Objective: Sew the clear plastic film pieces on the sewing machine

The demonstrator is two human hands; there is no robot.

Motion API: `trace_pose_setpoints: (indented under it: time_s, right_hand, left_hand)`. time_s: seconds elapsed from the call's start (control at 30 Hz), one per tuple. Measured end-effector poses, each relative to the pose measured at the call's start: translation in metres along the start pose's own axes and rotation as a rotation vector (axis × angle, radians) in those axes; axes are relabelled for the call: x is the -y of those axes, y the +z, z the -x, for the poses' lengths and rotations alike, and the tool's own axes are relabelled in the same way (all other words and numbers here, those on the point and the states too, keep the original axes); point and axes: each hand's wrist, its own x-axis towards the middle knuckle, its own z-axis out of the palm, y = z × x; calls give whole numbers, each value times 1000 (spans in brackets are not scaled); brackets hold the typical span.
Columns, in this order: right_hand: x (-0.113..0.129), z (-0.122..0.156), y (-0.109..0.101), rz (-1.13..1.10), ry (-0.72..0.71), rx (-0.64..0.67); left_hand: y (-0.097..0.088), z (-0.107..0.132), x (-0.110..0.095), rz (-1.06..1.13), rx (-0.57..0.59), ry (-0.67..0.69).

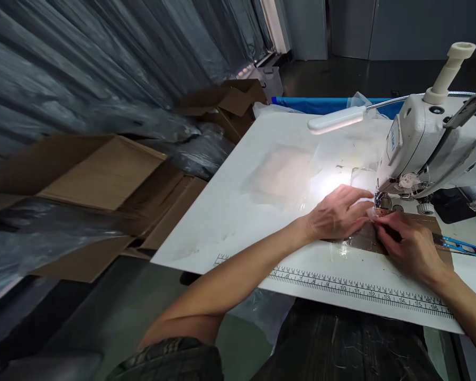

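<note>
A white sewing machine [414,137] stands at the right, its presser foot [377,200] lowered near a thin translucent piece of material [373,214]. My left hand [341,211] comes in from the left, fingertips closed on that material beside the foot. Just in front of the foot, my right hand [414,246] pinches the near edge of the same piece between thumb and fingers. The exact shape of the piece is partly hidden by my fingers. Below both hands lies a flat brown plate [444,258] on the table.
Blue thread snips [462,245] lie right of my right hand. A lamp [337,120] hangs over the white table [222,211], whose front edge carries a printed ruler [360,288]. Open cardboard boxes [103,169] with plastic bags stand left, beside a grey curtain [103,58].
</note>
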Motion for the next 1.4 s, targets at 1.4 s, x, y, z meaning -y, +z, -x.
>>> trace_pose_setpoints:
  time_s: [1.4]
  right_hand:
    - [-34,-10,-8,202,-251,189]
  left_hand:
    - [7,6,0,-202,78,233]
